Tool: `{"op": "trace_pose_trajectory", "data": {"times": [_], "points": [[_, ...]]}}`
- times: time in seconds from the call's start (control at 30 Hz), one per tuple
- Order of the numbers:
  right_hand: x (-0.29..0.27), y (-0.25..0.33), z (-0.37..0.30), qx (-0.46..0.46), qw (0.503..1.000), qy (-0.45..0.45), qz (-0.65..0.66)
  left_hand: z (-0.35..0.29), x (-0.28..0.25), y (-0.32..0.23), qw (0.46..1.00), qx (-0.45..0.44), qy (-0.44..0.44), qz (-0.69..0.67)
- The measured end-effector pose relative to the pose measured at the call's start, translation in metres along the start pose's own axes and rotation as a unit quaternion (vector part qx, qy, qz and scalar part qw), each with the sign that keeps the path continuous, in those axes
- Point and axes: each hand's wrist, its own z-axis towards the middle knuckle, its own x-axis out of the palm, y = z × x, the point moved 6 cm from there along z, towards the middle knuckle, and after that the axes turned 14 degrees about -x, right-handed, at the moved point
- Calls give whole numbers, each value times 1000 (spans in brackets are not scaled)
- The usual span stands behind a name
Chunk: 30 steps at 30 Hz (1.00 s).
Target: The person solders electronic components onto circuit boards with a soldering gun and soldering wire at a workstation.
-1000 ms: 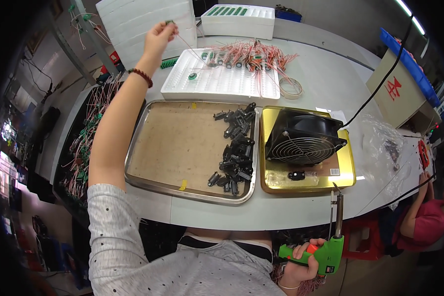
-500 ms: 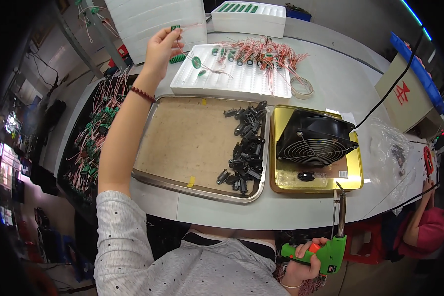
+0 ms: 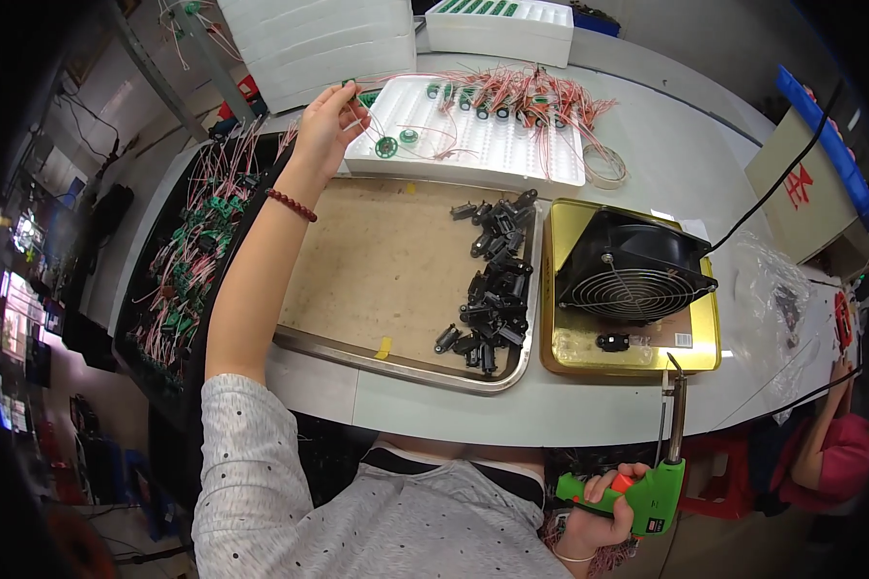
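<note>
My left hand [image 3: 326, 130] reaches over the left end of a white foam tray [image 3: 560, 175], its fingers pinched on a small green circuit board [image 3: 350, 85] with thin wires. From those wires a round green board [image 3: 386, 147] dangles above the tray's near left part, beside another green round piece [image 3: 408, 136]. My right hand [image 3: 599, 521] is wrapped round the green handle of a soldering gun [image 3: 661, 492], low at the right in front of the table edge. Its metal tip points up and away from me.
A metal-rimmed tray [image 3: 348, 251] holds several black plastic parts [image 3: 497, 280] along its right side. Right of it, a black fan [image 3: 632, 270] stands on a gold tin [image 3: 570, 357]. Wired green boards [image 3: 198, 241] fill a black bin at left; a person [image 3: 830, 454] is at far right.
My left hand has come nearer to me and lower with the circuit board, and the dangling round board has come with it. My right hand keeps hold of the soldering gun. The view has shifted slightly.
</note>
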Motion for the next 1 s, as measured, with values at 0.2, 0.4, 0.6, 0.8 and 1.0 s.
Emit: {"op": "trace_pose_trajectory", "data": {"times": [0.2,0.4,0.6,0.8,1.0], "points": [[-1,0,0,-5,1000,6,-3,2,-16,9,1000,-6,4,-30],[-2,0,0,-4,1000,5,-1,-22,-3,43,937,-110,303,135],[1,1,1,-10,1000,18,-8,-10,5,57,933,-106,201,278],[3,2,0,-13,999,-22,-43,12,34,62,863,37,81,498],[2,4,0,-15,998,-33,-45,16,56,64,811,84,115,567]]}}
